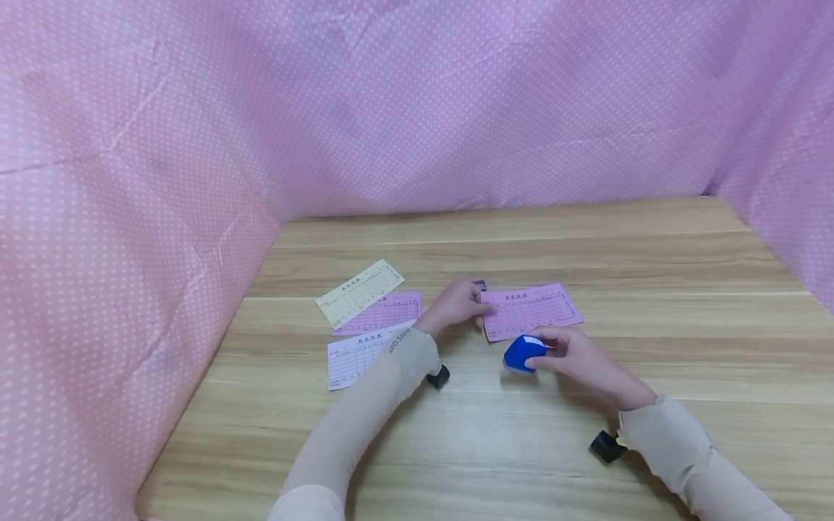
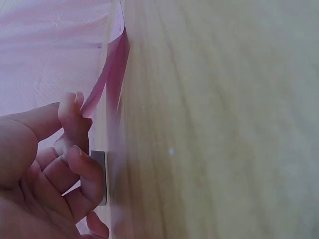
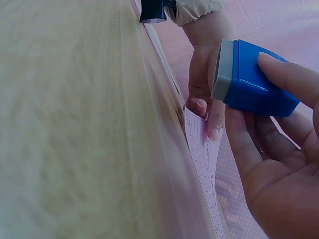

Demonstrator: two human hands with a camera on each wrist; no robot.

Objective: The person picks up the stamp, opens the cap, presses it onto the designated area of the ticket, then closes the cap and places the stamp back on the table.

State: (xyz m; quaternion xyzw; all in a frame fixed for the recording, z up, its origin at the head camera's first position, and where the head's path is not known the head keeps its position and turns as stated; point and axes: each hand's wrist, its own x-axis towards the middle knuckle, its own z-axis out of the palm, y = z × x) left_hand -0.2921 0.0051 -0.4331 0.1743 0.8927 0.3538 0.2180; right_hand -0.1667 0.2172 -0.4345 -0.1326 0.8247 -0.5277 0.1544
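My left hand (image 1: pixel 456 304) pinches the left edge of a pink printed form (image 1: pixel 531 310) between thumb and fingers. That edge is lifted off the wood, as the left wrist view shows of the pink form (image 2: pixel 115 62). My right hand (image 1: pixel 570 354) holds a blue self-inking stamp (image 1: pixel 521 354) just in front of the form. In the right wrist view the blue stamp (image 3: pixel 259 79) is tilted sideways, its grey base turned toward the table. Behind the left hand, a small dark flat pad (image 1: pixel 479 284) lies partly hidden; its edge shows beside the curled fingers.
To the left lie a yellow form (image 1: pixel 360 293), another pink form (image 1: pixel 391 311) partly under it, and a white form (image 1: pixel 352 358) partly covered by the left forearm. Pink dotted cloth (image 1: pixel 456 108) hangs around the wooden table (image 1: pixel 495 449). Black wrist cameras (image 1: pixel 607 447) sit below both wrists.
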